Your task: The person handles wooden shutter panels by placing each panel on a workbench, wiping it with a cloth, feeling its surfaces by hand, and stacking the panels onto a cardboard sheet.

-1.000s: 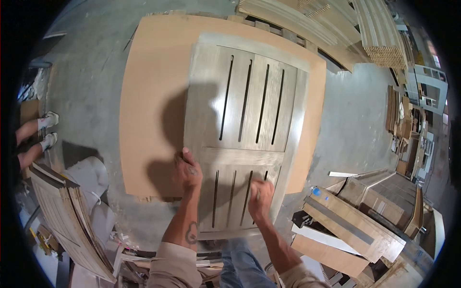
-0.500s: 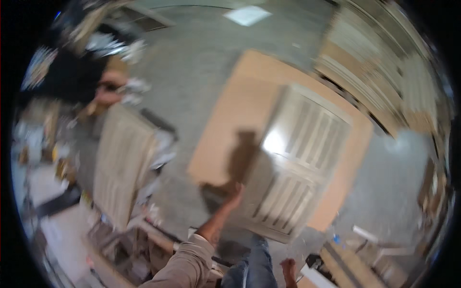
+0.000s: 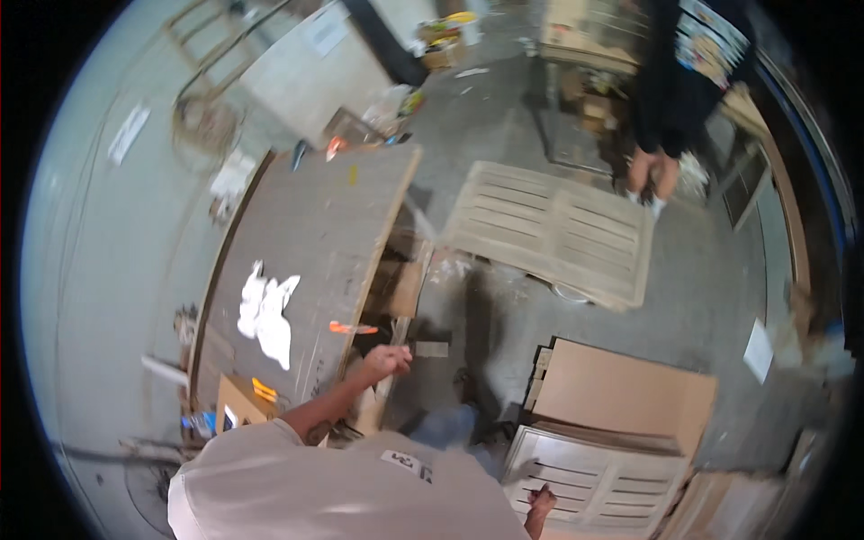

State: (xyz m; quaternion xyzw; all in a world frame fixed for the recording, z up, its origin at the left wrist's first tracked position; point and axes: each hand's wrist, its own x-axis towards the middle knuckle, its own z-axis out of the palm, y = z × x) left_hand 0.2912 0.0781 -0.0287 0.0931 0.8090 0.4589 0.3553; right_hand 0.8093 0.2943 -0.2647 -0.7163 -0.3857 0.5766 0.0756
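My left hand (image 3: 389,361), its fingers curled in with nothing visible in them, is held above the near right edge of a workbench (image 3: 315,216). Close by on the bench lies an orange utility knife (image 3: 353,328); a crumpled white cloth (image 3: 268,315) is farther left. Low at the right, my right hand (image 3: 542,500) hangs in front of a pale slatted door panel (image 3: 594,481). Its fingers look partly bent and apart, and nothing shows in them. Whether it touches the panel I cannot tell.
A second slatted panel (image 3: 549,229) lies on a support ahead. Beyond it stands a person in black (image 3: 675,99), hands low near its corner. Brown cardboard (image 3: 630,382) is behind the nearer panel. A cardboard box with a yellow tool (image 3: 264,390) sits at the bench's near end.
My view has swung left, bringing the workbench in. The slatted panel on cardboard now appears at the lower right. My left hand has come away from that panel's edge to the bench.
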